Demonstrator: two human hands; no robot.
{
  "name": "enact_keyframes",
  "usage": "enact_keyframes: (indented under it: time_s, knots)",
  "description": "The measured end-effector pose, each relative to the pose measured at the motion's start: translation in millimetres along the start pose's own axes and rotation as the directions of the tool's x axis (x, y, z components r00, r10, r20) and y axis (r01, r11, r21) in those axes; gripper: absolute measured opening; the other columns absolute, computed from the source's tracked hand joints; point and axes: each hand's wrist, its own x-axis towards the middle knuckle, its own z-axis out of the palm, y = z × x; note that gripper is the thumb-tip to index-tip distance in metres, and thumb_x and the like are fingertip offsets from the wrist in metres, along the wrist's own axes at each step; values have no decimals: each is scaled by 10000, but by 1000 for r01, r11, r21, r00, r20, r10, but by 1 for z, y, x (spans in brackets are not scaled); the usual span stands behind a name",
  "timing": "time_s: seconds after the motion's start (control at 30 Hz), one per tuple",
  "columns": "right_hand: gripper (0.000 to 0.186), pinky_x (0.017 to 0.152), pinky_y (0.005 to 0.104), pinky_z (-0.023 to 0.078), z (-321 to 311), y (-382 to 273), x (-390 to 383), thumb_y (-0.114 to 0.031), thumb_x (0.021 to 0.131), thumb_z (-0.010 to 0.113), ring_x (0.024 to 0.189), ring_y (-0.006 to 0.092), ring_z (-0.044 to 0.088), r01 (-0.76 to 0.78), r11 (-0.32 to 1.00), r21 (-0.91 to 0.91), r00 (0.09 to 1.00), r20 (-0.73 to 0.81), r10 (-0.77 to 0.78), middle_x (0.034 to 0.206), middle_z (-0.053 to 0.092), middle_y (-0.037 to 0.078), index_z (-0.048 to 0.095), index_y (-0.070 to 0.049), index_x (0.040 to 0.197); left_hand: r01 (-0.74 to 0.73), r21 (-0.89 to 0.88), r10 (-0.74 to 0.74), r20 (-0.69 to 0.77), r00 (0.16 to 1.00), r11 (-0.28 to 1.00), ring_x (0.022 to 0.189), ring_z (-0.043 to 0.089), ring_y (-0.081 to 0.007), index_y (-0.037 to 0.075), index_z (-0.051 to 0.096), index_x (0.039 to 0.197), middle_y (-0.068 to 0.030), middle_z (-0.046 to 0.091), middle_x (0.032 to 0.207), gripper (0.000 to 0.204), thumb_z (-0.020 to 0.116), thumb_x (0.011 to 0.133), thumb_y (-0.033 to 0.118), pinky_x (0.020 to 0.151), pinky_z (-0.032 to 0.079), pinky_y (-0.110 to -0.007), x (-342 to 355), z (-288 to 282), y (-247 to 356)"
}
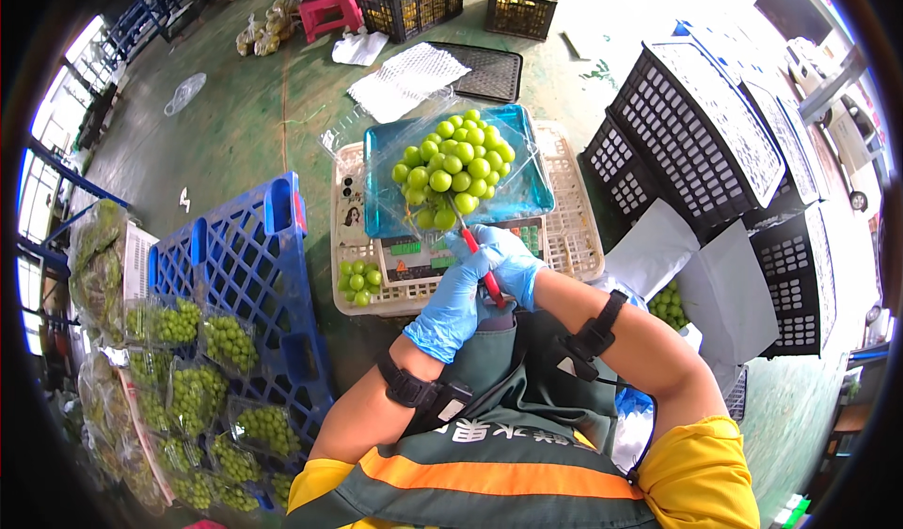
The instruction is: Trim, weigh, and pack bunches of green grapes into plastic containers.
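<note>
My right hand (511, 264), in a blue glove, is closed around red-handled snips (492, 288). Their tip points at the lower edge of a bunch of green grapes (453, 164). Against the right hand presses my left hand (444, 315), also blue-gloved, its fingers closed; what they hold, if anything, is hidden. The grapes rest on clear plastic wrapping over the blue-green tray (378, 211) of a weighing scale (414, 265). Under the scale lies a cream plastic crate (576, 211), with a few loose grapes (358, 282) at its front left corner.
Bagged grapes (198, 397) lie beside and on a blue pallet (246, 264) at left. Black crates (691, 125) are stacked at right, near a paper-lined container of grapes (669, 305). Farther off are a pink stool (329, 12), fruit crates (520, 12) and white foam netting (404, 79).
</note>
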Motion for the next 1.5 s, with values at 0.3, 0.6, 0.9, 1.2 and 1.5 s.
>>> enact_keyframes:
  time_s: [0.3,0.6,0.9,1.2,1.5]
  knots:
    - [450,648,337,453,9,-24,-12,-426,823,561,694,235,589,-17,931,-366,991,-132,-34,741,596,163,555,16,906,-49,-91,57,90,994,995,1102,475,-270,100,314,1295,-115,441,1197,652,647,773,303,884,440,-473,6,-24,-13]
    - [369,780,425,463,25,-34,-11,-329,870,401,914,380,585,-199,926,-321,979,-29,200,937,609,247,538,-29,1036,-86,19,87,-299,950,996,920,538,-237,170,497,1100,-60,541,1016,458,689,733,363,764,457,-461,15,-1,2]
    - [332,751,429,474,29,2,12,-340,846,463,877,371,594,10,922,-387,984,-159,-77,926,611,209,546,-40,964,-109,132,150,-355,923,985,814,540,-188,276,540,988,12,563,941,317,677,710,347,609,432,-401,19,1,0]
    - [236,758,397,478,32,8,19,-240,808,483,875,352,593,154,804,-575,934,-181,-309,926,626,180,612,-68,905,-168,67,180,-279,943,983,833,566,-206,164,568,970,-40,591,912,249,631,777,308,719,460,-372,26,-10,1]
    - [344,757,426,471,39,3,14,-329,856,433,896,389,586,-32,953,-300,951,-304,-63,930,619,225,588,-27,914,-56,113,82,-240,967,992,839,571,-206,173,558,1003,-33,595,944,282,608,792,354,670,480,-395,19,-11,8]
